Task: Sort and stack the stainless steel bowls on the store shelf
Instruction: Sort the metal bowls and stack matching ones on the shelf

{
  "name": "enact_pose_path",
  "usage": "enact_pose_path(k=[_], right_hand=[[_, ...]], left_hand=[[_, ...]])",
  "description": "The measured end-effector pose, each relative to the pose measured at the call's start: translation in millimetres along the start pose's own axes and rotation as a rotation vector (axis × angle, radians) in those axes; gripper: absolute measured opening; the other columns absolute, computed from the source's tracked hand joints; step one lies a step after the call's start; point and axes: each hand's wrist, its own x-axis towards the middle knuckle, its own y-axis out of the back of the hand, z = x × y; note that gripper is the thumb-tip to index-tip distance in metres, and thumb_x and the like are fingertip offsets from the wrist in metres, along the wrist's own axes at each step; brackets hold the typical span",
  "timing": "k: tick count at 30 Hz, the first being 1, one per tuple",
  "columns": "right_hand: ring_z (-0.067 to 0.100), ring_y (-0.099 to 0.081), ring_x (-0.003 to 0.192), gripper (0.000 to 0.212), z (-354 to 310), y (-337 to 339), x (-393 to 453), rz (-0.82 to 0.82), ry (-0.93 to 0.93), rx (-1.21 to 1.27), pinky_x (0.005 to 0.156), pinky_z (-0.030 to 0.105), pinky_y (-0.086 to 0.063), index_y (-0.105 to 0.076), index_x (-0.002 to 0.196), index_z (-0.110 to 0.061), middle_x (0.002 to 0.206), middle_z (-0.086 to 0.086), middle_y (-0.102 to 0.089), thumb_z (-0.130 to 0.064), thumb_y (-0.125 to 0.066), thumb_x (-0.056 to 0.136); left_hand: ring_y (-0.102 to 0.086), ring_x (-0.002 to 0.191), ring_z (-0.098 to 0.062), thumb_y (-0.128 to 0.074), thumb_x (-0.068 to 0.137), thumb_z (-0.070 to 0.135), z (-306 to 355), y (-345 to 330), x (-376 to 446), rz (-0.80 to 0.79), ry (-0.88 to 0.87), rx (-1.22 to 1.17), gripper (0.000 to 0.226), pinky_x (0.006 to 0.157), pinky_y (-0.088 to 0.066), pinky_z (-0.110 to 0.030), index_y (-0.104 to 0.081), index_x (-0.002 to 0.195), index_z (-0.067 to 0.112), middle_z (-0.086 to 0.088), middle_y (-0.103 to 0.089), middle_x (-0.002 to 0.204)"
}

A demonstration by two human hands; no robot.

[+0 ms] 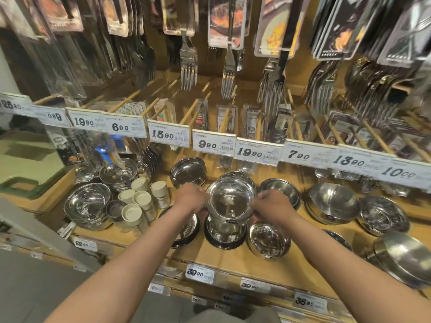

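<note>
A shiny steel bowl (229, 201) is held over the middle of the wooden shelf (233, 262). My left hand (190, 197) grips its left rim and my right hand (271, 205) grips its right rim. Right under it stands a stack of bowls (225, 233). More steel bowls surround it: one behind it (238, 176), a tilted one (188, 172) at the back left, one (279, 188) to the right, one (269, 243) at the front right, and a dark-rimmed one (186, 231) partly hidden under my left forearm.
A stack of wide bowls (87, 205) and several white-capped shakers (140, 203) stand on the left. Larger bowls (332, 202) (383, 215) (405, 257) fill the right. Price tags (213, 144) line a rail above, with packed forks (188, 66) hanging behind.
</note>
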Motion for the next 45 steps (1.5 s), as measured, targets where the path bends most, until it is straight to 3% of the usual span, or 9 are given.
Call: enact_pose_path(k=[3,7,11,18,23,29,32,36,45], right_hand=[[0.008,-0.067,0.046,0.012,5,-1,2,-0.005,0.015,0.026,0.071,0.037,-0.062,-0.069,0.092,0.007,0.081,0.032,-0.068,-0.005,-0.065,0.093],[0.008,-0.066,0.044,0.011,13,-9,6,-0.010,-0.010,0.016,0.072,0.042,-0.062,-0.065,0.080,-0.001,0.070,0.018,-0.065,-0.002,-0.065,0.091],[0.012,-0.068,0.045,0.028,23,-18,10,0.003,-0.050,0.035,0.052,0.030,-0.059,-0.066,0.061,-0.010,0.047,-0.004,-0.066,0.001,-0.066,0.087],[0.010,-0.071,0.053,0.019,49,-38,11,0.022,-0.071,0.071,0.049,0.022,-0.056,-0.079,0.089,-0.018,0.063,-0.004,-0.075,-0.002,-0.068,0.085],[-0.005,-0.062,0.045,0.030,57,-48,12,0.001,-0.061,0.091,0.038,0.006,-0.038,-0.075,0.089,-0.031,0.057,-0.018,-0.070,-0.003,-0.065,0.086],[0.005,-0.073,0.064,0.016,61,-47,18,-0.066,-0.113,0.210,0.050,0.011,-0.050,-0.077,0.097,-0.022,0.073,-0.005,-0.077,-0.009,-0.070,0.089],[0.011,-0.074,0.072,0.009,65,-37,17,-0.117,-0.128,0.262,0.059,0.018,-0.056,-0.077,0.098,-0.020,0.082,0.003,-0.077,-0.022,-0.073,0.090],[0.019,-0.074,0.081,0.014,76,-18,19,-0.076,-0.130,0.265,0.078,0.031,-0.063,-0.076,0.102,-0.015,0.093,0.009,-0.077,-0.022,-0.072,0.091],[0.015,-0.073,0.081,0.009,114,-16,-5,0.111,-0.158,0.112,0.082,0.041,-0.060,-0.072,0.101,-0.025,0.093,-0.002,-0.077,-0.023,-0.067,0.094]], left_hand=[[-0.062,0.075,-0.025,-0.067,0.087,0.000,-5,-4,-3,-0.020,-0.018,0.013,0.014,0.086,-0.060,-0.052,-0.064,0.077,0.009,-0.015,-0.062,0.078],[-0.070,0.078,-0.031,-0.066,0.085,-0.004,-17,-8,-5,-0.019,-0.008,0.021,0.012,0.083,-0.060,-0.056,-0.069,0.080,0.006,-0.028,-0.070,0.086],[-0.070,0.076,-0.032,-0.068,0.084,-0.002,-27,-15,-4,-0.010,0.010,0.036,0.008,0.080,-0.060,-0.055,-0.070,0.079,-0.007,-0.029,-0.072,0.091],[-0.062,0.073,-0.011,-0.071,0.088,0.016,-45,-30,-3,0.018,-0.045,0.206,0.007,0.052,-0.037,-0.009,-0.077,0.086,0.016,0.005,-0.069,0.079],[-0.049,0.059,0.011,-0.071,0.089,0.009,-57,-33,-1,0.016,-0.102,0.151,0.012,0.051,-0.037,0.003,-0.079,0.097,0.010,0.010,-0.063,0.076],[-0.059,0.070,0.005,-0.070,0.090,0.015,-63,-20,2,-0.067,-0.110,0.107,0.014,0.054,-0.039,0.001,-0.078,0.098,0.022,0.018,-0.069,0.081],[-0.064,0.071,-0.001,-0.069,0.090,0.021,-73,8,3,0.032,-0.047,0.043,0.018,0.061,-0.048,-0.012,-0.072,0.077,0.033,0.020,-0.070,0.074],[-0.064,0.069,-0.020,-0.066,0.090,0.017,-109,53,5,0.167,0.103,0.119,0.014,0.067,-0.053,-0.033,-0.070,0.077,0.019,0.002,-0.071,0.071],[-0.066,0.082,-0.031,-0.070,0.090,0.021,-137,30,8,0.208,0.290,0.241,0.022,0.070,-0.052,-0.035,-0.068,0.088,-0.001,-0.017,-0.072,0.091]])
